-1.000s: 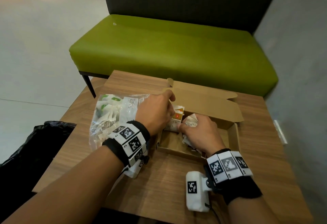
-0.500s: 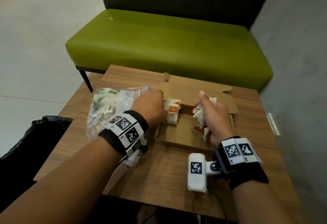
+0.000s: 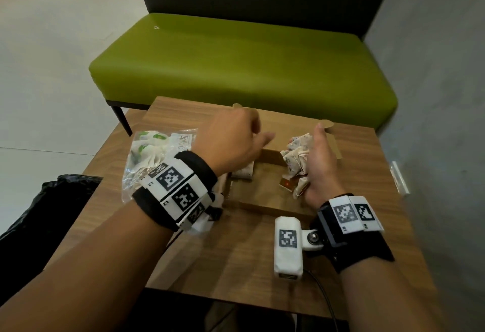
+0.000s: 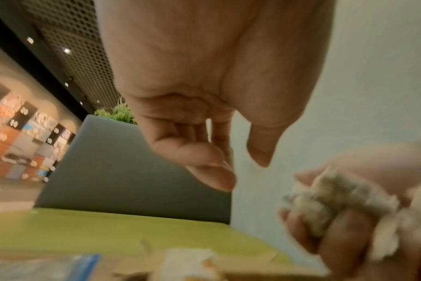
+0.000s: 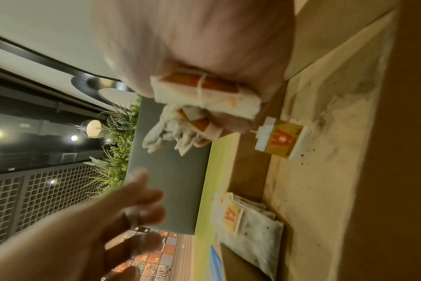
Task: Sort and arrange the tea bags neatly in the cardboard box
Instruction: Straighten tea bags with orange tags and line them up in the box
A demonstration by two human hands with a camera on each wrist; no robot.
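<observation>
The open cardboard box (image 3: 262, 204) lies on the wooden table (image 3: 236, 253). A short stack of tea bags (image 3: 244, 173) stands at the box's left wall, also visible as the stack (image 5: 248, 224) in the right wrist view. My left hand (image 3: 258, 136) hovers over that side, fingers loosely curled and holding nothing; the left hand (image 4: 243, 171) shows an empty palm. My right hand (image 3: 315, 158) grips a crumpled bunch of tea bags (image 3: 295, 157) above the box's right half. One yellow-red tag (image 5: 281, 140) dangles from the bunch on its string.
A clear plastic bag of more tea bags (image 3: 152, 158) lies left of the box, under my left wrist. A black bag (image 3: 39, 213) sits beside the table's left edge. A green bench (image 3: 236, 64) stands behind the table, a grey wall to the right.
My left hand has let go of the stack at the box's left wall and lifted up. My right hand has raised the bunch of tea bags out of the box.
</observation>
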